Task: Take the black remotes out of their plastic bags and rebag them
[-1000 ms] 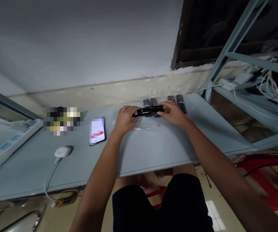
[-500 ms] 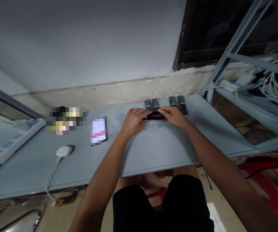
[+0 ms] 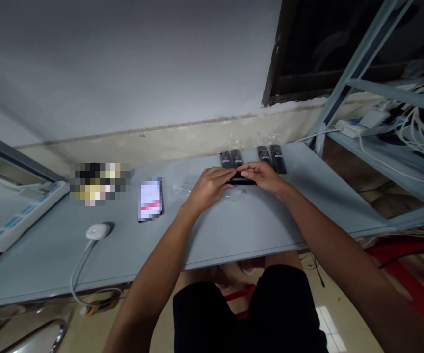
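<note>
Both of my hands meet over the far middle of the grey table [image 3: 234, 230]. My left hand [image 3: 211, 186] and my right hand [image 3: 262, 175] are closed on a slim black remote control [image 3: 240, 181], held flat just above the table; only a short middle stretch of it shows between the fingers. A clear plastic bag [image 3: 186, 188] lies on the table under and to the left of my left hand. Behind my hands, near the wall, lie two bagged pairs of black remotes: one pair [image 3: 231, 158] and another [image 3: 271, 156] further right.
A smartphone [image 3: 150, 200] lies left of my hands, a blurred object [image 3: 97, 182] further left, and a white puck with a cable [image 3: 96, 231] nearer the front edge. A white power strip [image 3: 20, 215] sits at far left. Metal shelving with cables [image 3: 392, 117] stands on the right.
The remote was held up with most of its length showing; my hands have drawn together over it, lowered it towards the table, and now cover most of it.
</note>
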Demonstrator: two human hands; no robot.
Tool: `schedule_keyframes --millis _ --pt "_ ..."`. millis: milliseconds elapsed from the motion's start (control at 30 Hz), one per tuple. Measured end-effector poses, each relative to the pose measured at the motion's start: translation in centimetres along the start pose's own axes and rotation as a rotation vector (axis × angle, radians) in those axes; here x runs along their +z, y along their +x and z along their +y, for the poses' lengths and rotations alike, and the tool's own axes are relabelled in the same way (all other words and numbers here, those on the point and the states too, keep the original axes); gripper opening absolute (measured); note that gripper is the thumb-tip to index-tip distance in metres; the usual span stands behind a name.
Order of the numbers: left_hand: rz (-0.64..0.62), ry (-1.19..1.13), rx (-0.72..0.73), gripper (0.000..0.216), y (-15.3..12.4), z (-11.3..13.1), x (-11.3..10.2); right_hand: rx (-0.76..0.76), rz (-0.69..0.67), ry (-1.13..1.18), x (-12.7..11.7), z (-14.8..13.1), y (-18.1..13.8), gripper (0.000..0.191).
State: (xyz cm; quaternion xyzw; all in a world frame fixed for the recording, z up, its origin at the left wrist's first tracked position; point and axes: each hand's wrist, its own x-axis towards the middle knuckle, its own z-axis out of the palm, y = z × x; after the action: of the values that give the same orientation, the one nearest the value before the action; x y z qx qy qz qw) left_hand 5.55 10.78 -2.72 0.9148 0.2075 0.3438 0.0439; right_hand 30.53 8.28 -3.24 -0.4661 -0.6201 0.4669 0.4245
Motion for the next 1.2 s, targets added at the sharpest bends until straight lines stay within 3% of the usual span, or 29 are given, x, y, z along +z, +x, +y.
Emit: schedule_keyframes --millis 100,233,333,400,500,600,833,900,1067,1200 --pt "-0.029 -0.008 -0.016 0.043 0.1 0.3 0.0 -0.002 0.012 0.026 0.3 0.2 0.1 0.049" --pt "-0.105 0.065 -0.082 0.044 0.7 1.8 -0.3 -0.092 -0.101 0.153 0.5 0.1 0.2 0.044" --pt "0.036 0.190 -0.217 0.041 1.1 2.7 -1.2 -0.086 -0.030 0.266 0.1 0.0 0.4 0.052" --pt "0.058 0.163 -0.245 0.040 1.2 2.6 -1.8 -0.055 0.064 0.302 -0.5 0.0 0.6 0.064" --pt "-0.204 0.006 -0.181 0.049 0.8 2.0 -2.3 -0.041 0.163 0.293 -1.3 0.1 0.9 0.075" --pt "-0.427 -0.058 -0.215 0.044 0.2 1.3 -2.2 -0.050 0.195 0.268 -1.7 0.3 1.0 0.068" --pt "-0.379 -0.002 -0.343 0.043 -0.2 0.5 -2.0 -0.032 0.143 0.214 -1.7 0.9 1.0 0.061" --pt "-0.373 -0.014 -0.357 0.044 -0.2 0.5 -2.2 -0.053 0.138 0.178 -1.5 1.4 1.2 0.072" --pt "-0.349 0.023 -0.437 0.045 0.1 1.3 -2.2 -0.145 0.255 0.149 -0.6 2.5 1.9 0.134" --pt "-0.259 0.155 -0.455 0.047 0.4 2.1 -1.5 -0.202 0.391 0.125 0.3 2.5 2.1 0.149"
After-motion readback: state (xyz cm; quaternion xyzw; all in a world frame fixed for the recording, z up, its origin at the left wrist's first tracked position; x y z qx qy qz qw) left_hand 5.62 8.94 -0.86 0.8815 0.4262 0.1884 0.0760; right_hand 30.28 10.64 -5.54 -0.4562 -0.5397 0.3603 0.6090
